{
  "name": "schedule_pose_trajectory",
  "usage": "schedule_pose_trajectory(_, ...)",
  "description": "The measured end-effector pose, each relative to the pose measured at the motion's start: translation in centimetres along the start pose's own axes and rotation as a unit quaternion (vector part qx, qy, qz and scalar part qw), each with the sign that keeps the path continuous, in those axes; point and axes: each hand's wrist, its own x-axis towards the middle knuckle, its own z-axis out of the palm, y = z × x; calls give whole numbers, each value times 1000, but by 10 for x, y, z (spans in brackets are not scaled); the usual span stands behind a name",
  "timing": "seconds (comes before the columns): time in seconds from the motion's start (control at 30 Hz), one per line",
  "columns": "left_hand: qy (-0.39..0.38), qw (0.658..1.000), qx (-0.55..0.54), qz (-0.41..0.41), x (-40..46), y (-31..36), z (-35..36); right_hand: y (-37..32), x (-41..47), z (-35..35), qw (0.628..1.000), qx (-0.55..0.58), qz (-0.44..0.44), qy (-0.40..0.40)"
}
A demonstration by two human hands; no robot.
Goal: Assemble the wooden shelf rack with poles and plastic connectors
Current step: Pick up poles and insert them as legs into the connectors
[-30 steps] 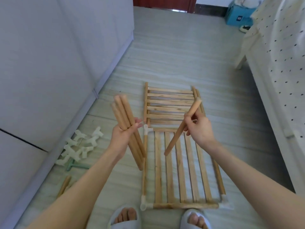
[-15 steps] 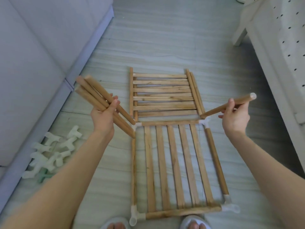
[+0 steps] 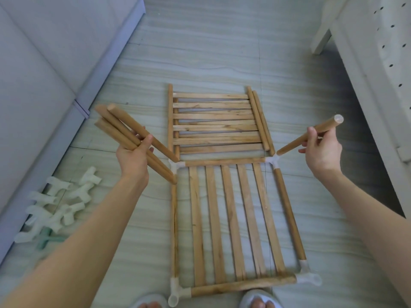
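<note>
In the head view, a bundle of round light-brown wooden poles [image 3: 133, 138] was held in the left hand [image 3: 133, 158], the grip clamped around the middle of the bundle, which was tilted with its upper ends toward the left and its lower ends near the far left corner of the frame below. A single round wooden pole [image 3: 309, 136] was pinched in the right hand [image 3: 322, 152], the grip closed on its upper part; the pole's lower end was seen at the white plastic corner connector [image 3: 271, 160] at the far right corner of the frame (whether it was seated inside could not be told).

A rectangular slatted wooden shelf frame [image 3: 233, 221] was laid flat on the pale grey striped floor [image 3: 222, 52], with white plastic connectors at all four corners. Just beyond it, a stack of further slatted wooden panels [image 3: 216, 123] was laid on the floor, loose poles lying along its sides. A heap of loose whitish plastic connectors [image 3: 55, 203] was seen on the floor at the left, beside a grey cabinet wall [image 3: 44, 63]. Two pale slippers [image 3: 258, 298] were visible at the lower edge, and a white dotted bedcover [image 3: 389, 41] at the right.
</note>
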Motion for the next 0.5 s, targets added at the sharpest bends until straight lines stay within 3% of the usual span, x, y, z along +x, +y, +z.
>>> schedule_pose_trajectory(0.5,-70,978,168,106,9,-12,2,-17,16,9,999,-28,-10,-41)
